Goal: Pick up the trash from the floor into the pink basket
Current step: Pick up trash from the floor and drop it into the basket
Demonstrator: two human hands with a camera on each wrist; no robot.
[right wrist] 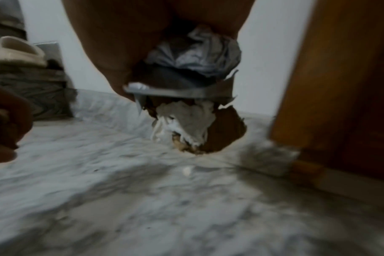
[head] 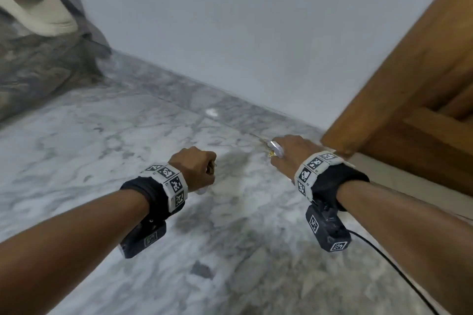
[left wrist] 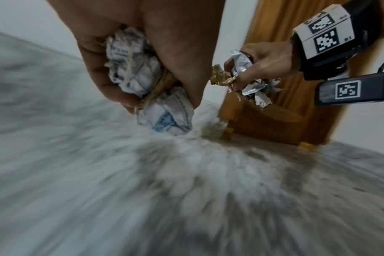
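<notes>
From the head view we see 2 hands above the marble floor [head: 102, 135], the left hand [head: 197, 169] fisted, the right hand [head: 289, 156] gripping silver scrap, and 1 white scrap [head: 211, 112] by the wall, well apart from both. The left wrist view shows 2 crumpled paper wads [left wrist: 143, 83] clenched inside that fist. The right wrist view shows a foil, paper and cardboard bundle [right wrist: 193, 97] clutched in those fingers.

The left hand [head: 197, 169] is in the middle of the head view, above the floor [head: 102, 140]. The right hand [head: 289, 153] is beside it on the right. A wooden door [head: 409, 89] stands at the right edge. A slipper [head: 33, 5] lies on cloth [head: 43, 66] at the upper left. A small scrap [head: 211, 112] lies near the wall [head: 230, 20], behind the hands.
</notes>
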